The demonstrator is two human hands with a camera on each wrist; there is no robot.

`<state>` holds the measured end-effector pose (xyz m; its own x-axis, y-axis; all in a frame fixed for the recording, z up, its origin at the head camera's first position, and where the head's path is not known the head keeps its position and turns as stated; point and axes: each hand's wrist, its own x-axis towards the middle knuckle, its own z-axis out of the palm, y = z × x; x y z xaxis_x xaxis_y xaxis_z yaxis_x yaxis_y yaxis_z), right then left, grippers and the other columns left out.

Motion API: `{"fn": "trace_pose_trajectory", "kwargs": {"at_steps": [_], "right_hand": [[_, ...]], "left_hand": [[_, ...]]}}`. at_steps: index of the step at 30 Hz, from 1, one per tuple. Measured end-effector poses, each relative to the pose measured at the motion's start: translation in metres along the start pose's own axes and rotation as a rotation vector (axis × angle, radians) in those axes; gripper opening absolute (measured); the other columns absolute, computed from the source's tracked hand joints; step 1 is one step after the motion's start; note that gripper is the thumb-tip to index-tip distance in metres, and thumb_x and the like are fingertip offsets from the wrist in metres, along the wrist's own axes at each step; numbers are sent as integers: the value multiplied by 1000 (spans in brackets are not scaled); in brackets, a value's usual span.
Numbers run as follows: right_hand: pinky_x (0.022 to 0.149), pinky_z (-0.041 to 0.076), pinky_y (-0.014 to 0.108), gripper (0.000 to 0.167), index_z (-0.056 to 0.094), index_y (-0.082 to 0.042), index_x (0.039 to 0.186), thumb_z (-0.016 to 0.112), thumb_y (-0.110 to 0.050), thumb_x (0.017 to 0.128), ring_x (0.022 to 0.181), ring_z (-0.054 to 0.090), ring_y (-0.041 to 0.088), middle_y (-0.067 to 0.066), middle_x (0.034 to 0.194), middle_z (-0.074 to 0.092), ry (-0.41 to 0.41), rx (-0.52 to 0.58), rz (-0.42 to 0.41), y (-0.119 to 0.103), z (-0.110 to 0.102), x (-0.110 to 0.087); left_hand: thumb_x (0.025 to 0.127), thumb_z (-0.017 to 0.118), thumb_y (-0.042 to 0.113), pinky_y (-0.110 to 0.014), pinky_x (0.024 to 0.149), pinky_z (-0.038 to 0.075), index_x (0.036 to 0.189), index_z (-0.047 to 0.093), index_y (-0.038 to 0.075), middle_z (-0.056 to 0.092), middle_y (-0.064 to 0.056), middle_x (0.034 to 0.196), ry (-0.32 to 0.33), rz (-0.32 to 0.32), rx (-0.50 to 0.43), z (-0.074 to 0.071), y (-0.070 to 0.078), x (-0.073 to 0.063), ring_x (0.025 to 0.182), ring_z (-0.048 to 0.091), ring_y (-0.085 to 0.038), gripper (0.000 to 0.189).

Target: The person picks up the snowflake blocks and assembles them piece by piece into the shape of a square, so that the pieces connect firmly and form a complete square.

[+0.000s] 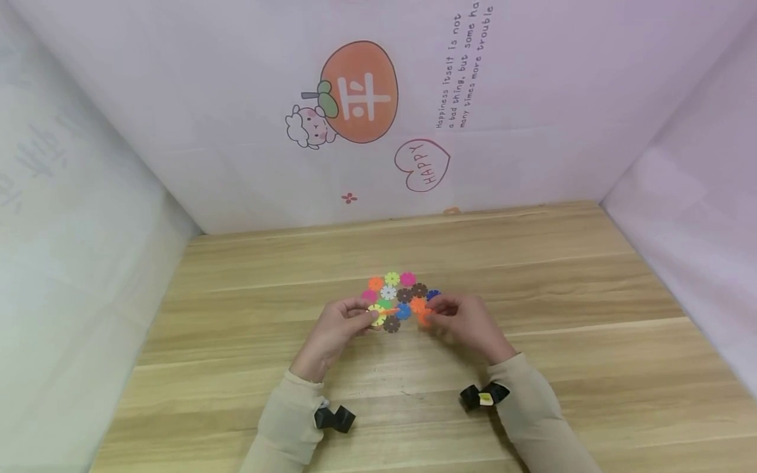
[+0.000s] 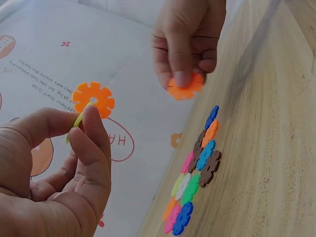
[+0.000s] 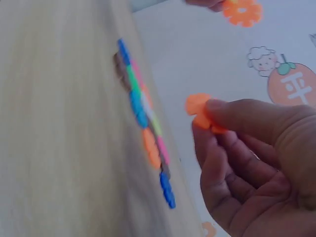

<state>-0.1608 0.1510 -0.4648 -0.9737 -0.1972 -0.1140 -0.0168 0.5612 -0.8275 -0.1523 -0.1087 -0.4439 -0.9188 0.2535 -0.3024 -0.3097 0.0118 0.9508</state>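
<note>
My left hand [image 1: 338,328] pinches a yellow notched snowflake disc [image 2: 75,123] between thumb and finger. Slotted crosswise into that disc is an orange disc [image 2: 102,102], seen face-on in the left wrist view. My right hand [image 1: 473,325] grips another orange disc [image 3: 198,105] by its edge, apart from the left hand's pair. Both hands hover over several snowflake discs lying flat on the table, among them a brown disc [image 1: 391,324], a blue disc [image 1: 403,311], a white disc [image 1: 388,293] and a green disc [image 2: 190,189].
The discs form one close cluster on the wood-grain table [image 1: 248,368], with a pink disc [image 1: 407,279] at its far side. Behind the table stands a white printed backdrop [image 1: 236,131], with pale side panels left and right. Black wrist cameras [image 1: 336,418] sit on both sleeves.
</note>
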Motion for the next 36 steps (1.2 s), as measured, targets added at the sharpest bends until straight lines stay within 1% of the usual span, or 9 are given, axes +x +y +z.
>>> {"fn": "trace_pose_trajectory", "kwargs": {"at_steps": [4, 9, 13, 18, 20, 22, 25, 29, 36], "right_hand": [[86, 54, 35, 17, 74, -12, 102, 77, -20, 86, 92, 68, 16, 3, 100, 73, 12, 125, 41, -7, -4, -1], [85, 56, 37, 24, 73, -6, 105, 78, -19, 85, 91, 69, 17, 6, 102, 73, -12, 284, 71, -15, -5, -3], [85, 57, 41, 26, 73, -4, 106, 78, -17, 84, 89, 69, 17, 5, 98, 73, -34, 350, 88, -22, -5, -5], [84, 57, 42, 26, 72, -2, 106, 78, -15, 84, 88, 68, 17, 2, 94, 73, -58, 380, 95, -28, -5, -9], [84, 57, 43, 28, 72, -2, 106, 79, -18, 83, 87, 69, 16, 1, 93, 73, -71, 396, 96, -29, -4, -9], [85, 57, 45, 32, 71, 0, 107, 80, -20, 83, 87, 69, 16, 1, 92, 74, -88, 424, 91, -29, -3, -10], [87, 56, 48, 34, 69, 3, 108, 79, -18, 83, 88, 70, 16, 1, 92, 74, -104, 468, 91, -30, -2, -9], [87, 56, 48, 30, 69, 3, 108, 77, -15, 86, 87, 69, 15, 0, 92, 73, -110, 480, 97, -29, -1, -9], [85, 57, 45, 26, 70, 2, 106, 75, -15, 87, 85, 68, 14, -2, 89, 72, -120, 481, 95, -29, -2, -9]], "left_hand": [[91, 67, 7, -34, 84, 57, 107, 64, -3, 69, 2, 89, -7, -2, 0, 0, -1, 0, 79, 67, -9, 19], [91, 68, 8, -37, 86, 56, 105, 63, -1, 68, 4, 85, -12, -2, 22, 0, -1, -1, 79, 66, -10, 18], [90, 69, 9, -39, 87, 55, 105, 64, -2, 69, 4, 85, -20, 8, 34, 2, 0, -3, 81, 67, -13, 19], [90, 69, 9, -46, 92, 54, 105, 63, -2, 70, 3, 84, -52, 14, 37, 5, -2, -3, 84, 69, -18, 20], [90, 69, 10, -48, 93, 54, 105, 63, -3, 71, 3, 85, -60, 15, 38, 6, -2, -3, 85, 69, -19, 20], [91, 69, 10, -49, 93, 54, 106, 63, -3, 70, 2, 85, -61, 16, 38, 7, -2, -3, 85, 69, -19, 21], [91, 69, 10, -48, 92, 54, 106, 63, -3, 70, 2, 85, -58, 16, 43, 7, -2, -3, 83, 69, -17, 21], [91, 69, 11, -49, 93, 54, 105, 64, -2, 70, 1, 85, -55, 16, 48, 7, -2, -3, 82, 69, -16, 19], [91, 69, 11, -50, 93, 54, 104, 64, -1, 71, 0, 86, -53, 32, 56, 6, -2, -4, 84, 71, -21, 19]]}}
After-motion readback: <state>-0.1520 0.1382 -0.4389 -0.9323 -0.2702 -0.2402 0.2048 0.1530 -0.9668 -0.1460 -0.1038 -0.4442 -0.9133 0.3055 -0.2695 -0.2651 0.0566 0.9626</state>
